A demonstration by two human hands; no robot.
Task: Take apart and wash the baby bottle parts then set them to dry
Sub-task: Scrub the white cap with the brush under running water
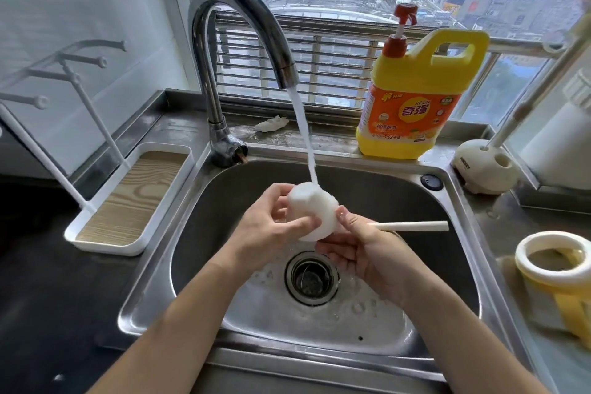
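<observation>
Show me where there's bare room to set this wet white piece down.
The rack tray has a bare wood-grain bed inside its white rim, left of the sink; so is the dark counter in front of it. Right of the sink is crowded: detergent jug, brush holder, yellow-handled bottle.

White cloudy bottle cup (315,216) is sitting tilted above the sink (224,189) drain, water stream (303,137) striking its upper end. Thin white rod (412,226) is jutting level from its right side. White-rimmed collar with yellow handles (558,269) is standing upright on the right counter (499,221).
</observation>
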